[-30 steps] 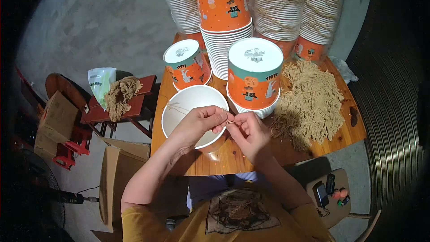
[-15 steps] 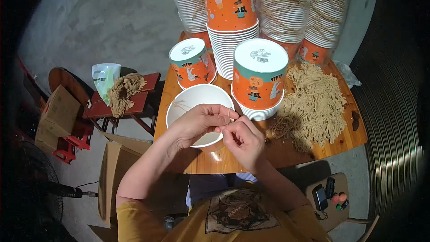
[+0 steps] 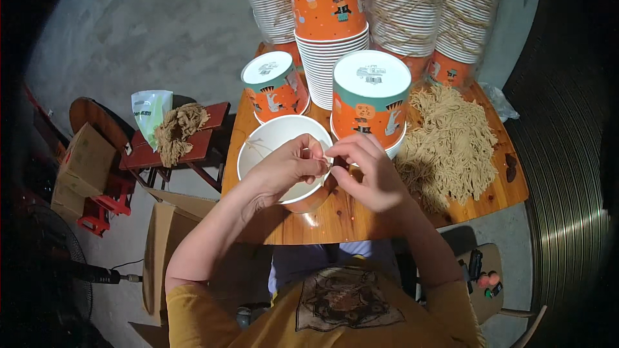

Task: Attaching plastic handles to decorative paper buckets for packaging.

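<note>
A white-lined paper bucket (image 3: 253, 148) stands mouth up near the table's front edge, with a thin tan cord (image 3: 260, 147) lying across the left part of its opening. Over its right rim, my left hand (image 3: 288, 166) is closed, fingertips pinched on the cord's end; the exact grip is partly hidden. Close beside it, my right hand (image 3: 371, 173) has its index finger and thumb spread apart, the fingertips almost meeting the left hand. Just beyond my hands stands an upside-down orange and green bucket (image 3: 371, 100) on a short stack.
To the right, a heap of tan cords (image 3: 451, 148) covers part of the wooden table (image 3: 296, 229). Another upturned bucket (image 3: 274, 87) and a tall bucket stack (image 3: 330, 9) stand behind. Bagged stacks (image 3: 407, 9) line the back. At left, a red stool (image 3: 209, 130) holds more cord.
My right hand has opened from a closed pinch, its index finger and thumb now apart. The left hand stays closed at the rim, tilted slightly upward.
</note>
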A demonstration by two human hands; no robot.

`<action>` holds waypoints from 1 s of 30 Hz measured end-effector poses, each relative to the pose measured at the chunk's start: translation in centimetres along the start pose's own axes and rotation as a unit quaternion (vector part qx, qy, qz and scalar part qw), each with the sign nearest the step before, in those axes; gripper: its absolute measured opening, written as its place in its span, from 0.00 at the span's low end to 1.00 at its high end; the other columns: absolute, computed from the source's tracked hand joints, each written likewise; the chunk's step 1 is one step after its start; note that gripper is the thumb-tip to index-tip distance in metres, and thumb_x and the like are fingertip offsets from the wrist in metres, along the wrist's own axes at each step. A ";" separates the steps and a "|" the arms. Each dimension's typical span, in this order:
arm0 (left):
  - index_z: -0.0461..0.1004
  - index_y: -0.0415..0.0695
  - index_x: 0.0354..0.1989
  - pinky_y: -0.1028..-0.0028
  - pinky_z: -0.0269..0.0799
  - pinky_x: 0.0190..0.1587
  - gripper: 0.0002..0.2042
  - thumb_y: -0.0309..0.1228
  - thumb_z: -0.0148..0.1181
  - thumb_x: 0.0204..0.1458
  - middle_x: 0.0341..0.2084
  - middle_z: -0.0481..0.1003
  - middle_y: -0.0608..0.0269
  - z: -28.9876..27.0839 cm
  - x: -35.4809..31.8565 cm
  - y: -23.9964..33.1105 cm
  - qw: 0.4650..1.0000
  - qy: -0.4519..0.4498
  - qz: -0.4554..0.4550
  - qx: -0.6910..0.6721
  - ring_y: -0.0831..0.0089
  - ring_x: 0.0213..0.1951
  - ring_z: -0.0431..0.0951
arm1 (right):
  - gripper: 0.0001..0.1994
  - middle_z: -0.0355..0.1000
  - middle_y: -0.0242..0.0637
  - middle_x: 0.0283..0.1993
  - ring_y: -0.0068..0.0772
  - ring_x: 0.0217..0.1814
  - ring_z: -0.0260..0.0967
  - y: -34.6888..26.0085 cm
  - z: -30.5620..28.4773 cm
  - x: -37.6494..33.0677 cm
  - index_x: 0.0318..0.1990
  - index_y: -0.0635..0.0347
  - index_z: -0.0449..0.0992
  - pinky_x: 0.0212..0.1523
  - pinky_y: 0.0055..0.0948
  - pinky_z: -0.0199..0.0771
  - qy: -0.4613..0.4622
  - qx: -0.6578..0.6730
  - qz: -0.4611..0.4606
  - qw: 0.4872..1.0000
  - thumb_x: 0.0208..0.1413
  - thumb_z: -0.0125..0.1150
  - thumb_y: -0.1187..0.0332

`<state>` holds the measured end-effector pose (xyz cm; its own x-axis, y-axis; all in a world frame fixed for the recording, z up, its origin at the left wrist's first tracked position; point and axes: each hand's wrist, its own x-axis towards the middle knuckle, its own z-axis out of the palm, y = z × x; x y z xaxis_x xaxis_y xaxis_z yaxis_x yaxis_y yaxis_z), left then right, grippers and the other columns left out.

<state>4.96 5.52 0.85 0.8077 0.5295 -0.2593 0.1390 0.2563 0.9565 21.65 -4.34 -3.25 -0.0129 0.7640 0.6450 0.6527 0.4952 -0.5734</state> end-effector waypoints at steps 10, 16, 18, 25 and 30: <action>0.61 0.44 0.29 0.83 0.66 0.32 0.10 0.16 0.56 0.46 0.26 0.70 0.65 -0.7 0.2 0.5 0.997 -0.034 -0.068 -0.023 0.79 0.28 0.69 | 0.04 0.68 0.37 0.41 0.32 0.42 0.65 0.9 -0.5 1.3 0.31 0.63 0.70 0.35 0.26 0.68 -0.050 0.017 -0.074 0.996 0.49 0.59 0.78; 0.59 0.44 0.28 0.81 0.66 0.32 0.11 0.16 0.55 0.46 0.25 0.69 0.64 -1.1 0.2 0.0 0.997 -0.063 -0.044 0.014 0.78 0.27 0.70 | 0.07 0.66 0.36 0.32 0.28 0.26 0.65 0.0 -0.7 1.4 0.31 0.63 0.66 0.27 0.25 0.66 -0.119 0.090 0.020 0.989 0.48 0.59 0.76; 0.59 0.44 0.28 0.81 0.66 0.32 0.11 0.16 0.55 0.46 0.24 0.69 0.64 -1.5 0.4 -0.3 0.996 -0.073 -0.044 0.020 0.78 0.27 0.70 | 0.06 0.66 0.35 0.31 0.25 0.26 0.65 -0.1 -0.8 1.7 0.30 0.63 0.66 0.27 0.24 0.66 -0.139 0.098 0.049 0.984 0.48 0.59 0.76; 0.59 0.44 0.28 0.81 0.69 0.34 0.11 0.17 0.55 0.45 0.24 0.71 0.63 -1.3 0.1 0.0 0.993 -0.094 -0.059 0.027 0.77 0.29 0.73 | 0.06 0.62 0.22 0.27 0.10 0.27 0.58 1.3 -0.2 1.5 0.35 0.60 0.65 0.25 0.15 0.57 -0.199 0.341 0.161 0.905 0.53 0.57 0.78; 0.58 0.45 0.27 0.81 0.71 0.35 0.12 0.17 0.55 0.45 0.27 0.72 0.62 -0.9 0.3 0.3 0.993 -0.084 -0.077 0.032 0.77 0.30 0.74 | 0.08 0.64 0.24 0.26 0.12 0.27 0.59 1.1 -1.3 2.5 0.38 0.60 0.64 0.25 0.16 0.58 -0.239 0.400 0.230 0.855 0.53 0.56 0.76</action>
<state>4.72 6.54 0.98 0.8574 0.3450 -0.3820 0.3000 0.2681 0.9155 23.35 -2.44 -1.58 -0.3270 0.9409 0.0884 -0.0516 0.0756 -0.9958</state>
